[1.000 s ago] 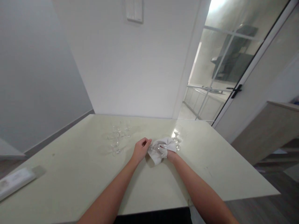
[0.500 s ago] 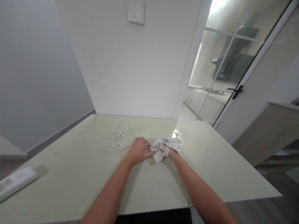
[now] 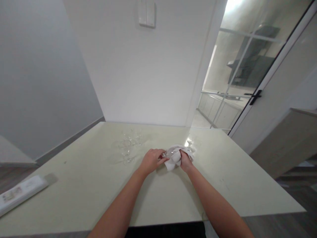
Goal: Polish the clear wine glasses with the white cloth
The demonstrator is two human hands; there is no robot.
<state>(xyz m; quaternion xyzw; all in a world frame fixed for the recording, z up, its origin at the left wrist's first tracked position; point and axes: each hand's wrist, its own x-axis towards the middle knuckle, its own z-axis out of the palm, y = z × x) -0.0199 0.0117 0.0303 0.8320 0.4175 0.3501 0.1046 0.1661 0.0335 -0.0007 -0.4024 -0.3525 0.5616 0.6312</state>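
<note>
Across the pale tabletop (image 3: 86, 201), facing a white wall (image 3: 138, 72) with a switch (image 3: 146, 13) high up, and seeing a glazed door (image 3: 237, 66) with a black handle (image 3: 256, 97) off to the right. Having several clear glasses (image 3: 126, 147) standing beyond and to the left of the hands, near but apart from them. Seeing more clear glassware (image 3: 189, 142) just beyond the right hand (image 3: 186, 161), partly hidden behind the cloth (image 3: 174, 161), and being unable to count it. Seeing a long white box (image 3: 21, 194) lying at the near left, well apart.

Holding both forearms extended forward, the hands close together over the middle of the tabletop. Pinching the stem end of a glass (image 3: 171, 152) between left thumb and fingers, the left hand (image 3: 154, 159) facing palm inward. Gripping the bunched cloth around the bowl with the right, most fingertips being hidden in its folds.

Holding the glass tipped sideways, stem leftward, bowl rightward. Wrapping part of that bowl in cloth, but being unable to tell inside from outside, or to make out any contents in the standing glasses.
</note>
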